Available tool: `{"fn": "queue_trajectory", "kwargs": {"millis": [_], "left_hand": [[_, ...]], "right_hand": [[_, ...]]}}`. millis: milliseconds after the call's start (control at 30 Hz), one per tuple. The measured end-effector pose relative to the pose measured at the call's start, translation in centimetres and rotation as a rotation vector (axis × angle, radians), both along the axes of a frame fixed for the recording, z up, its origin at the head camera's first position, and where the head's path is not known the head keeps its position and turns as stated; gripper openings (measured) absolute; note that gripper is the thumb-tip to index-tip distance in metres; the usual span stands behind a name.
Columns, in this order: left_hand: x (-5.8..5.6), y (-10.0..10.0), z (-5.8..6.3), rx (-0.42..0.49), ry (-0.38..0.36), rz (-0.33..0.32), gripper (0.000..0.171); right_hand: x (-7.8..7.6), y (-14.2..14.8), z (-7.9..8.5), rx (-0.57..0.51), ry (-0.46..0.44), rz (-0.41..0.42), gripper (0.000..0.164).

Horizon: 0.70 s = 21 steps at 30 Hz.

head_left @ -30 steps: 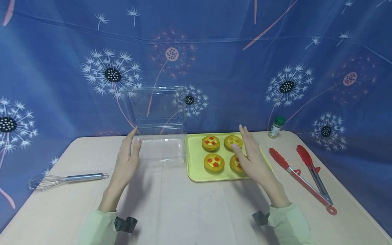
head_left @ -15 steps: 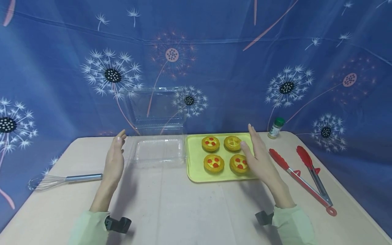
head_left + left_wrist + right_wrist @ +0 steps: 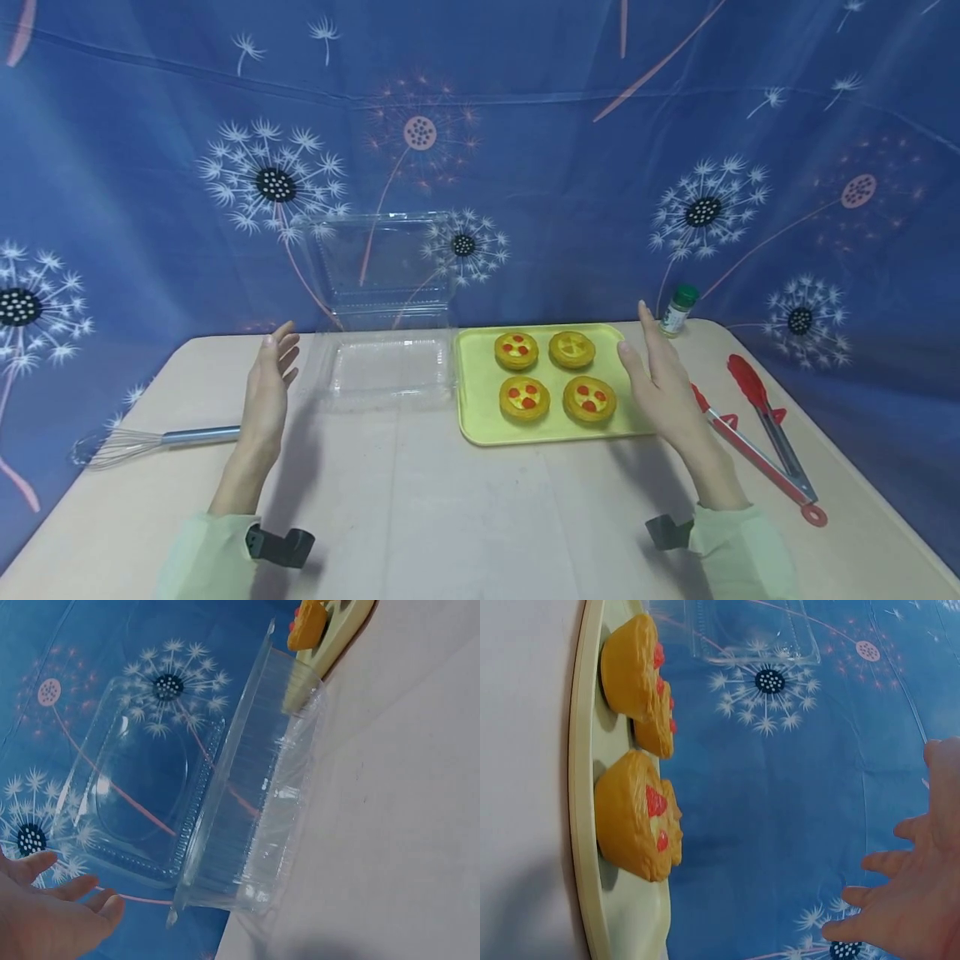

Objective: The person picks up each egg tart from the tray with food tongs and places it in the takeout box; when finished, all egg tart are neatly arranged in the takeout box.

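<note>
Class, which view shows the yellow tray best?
The head view: nearly the whole yellow tray shows from above. The right wrist view crops it top and bottom; the left wrist view catches only a corner.

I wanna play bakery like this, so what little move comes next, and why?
Maybe move the right hand to the nearest tart: that hand is free near the tray, and the box stands open without tarts.
</note>
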<state>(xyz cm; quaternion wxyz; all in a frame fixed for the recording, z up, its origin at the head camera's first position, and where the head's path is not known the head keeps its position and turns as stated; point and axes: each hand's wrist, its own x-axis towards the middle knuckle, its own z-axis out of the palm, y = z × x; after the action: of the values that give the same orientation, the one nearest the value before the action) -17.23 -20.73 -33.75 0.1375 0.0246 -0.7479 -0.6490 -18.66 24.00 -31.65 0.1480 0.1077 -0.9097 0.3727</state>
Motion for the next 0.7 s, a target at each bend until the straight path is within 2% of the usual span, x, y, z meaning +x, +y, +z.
{"fn": "queue_trajectory", "kwargs": {"millis": [200, 400, 700], "left_hand": [[-0.1, -0.5, -0.5, -0.014, -0.021, 0.020, 0.065], [-0.2, -1.3, -1.3, -0.069, -0.058, 0.039, 0.065], [-0.5, -2.3, -2.6, -0.128, -0.130, 0.011, 0.071]], "right_hand": [[0.1, 0.8, 0.0, 0.013, -0.007, -0.026, 0.065], [0.1, 1.5, 0.2, 0.020, 0.008, -0.026, 0.065], [0.4, 2.7, -0.2, 0.018, 0.012, -0.025, 0.063]]}}
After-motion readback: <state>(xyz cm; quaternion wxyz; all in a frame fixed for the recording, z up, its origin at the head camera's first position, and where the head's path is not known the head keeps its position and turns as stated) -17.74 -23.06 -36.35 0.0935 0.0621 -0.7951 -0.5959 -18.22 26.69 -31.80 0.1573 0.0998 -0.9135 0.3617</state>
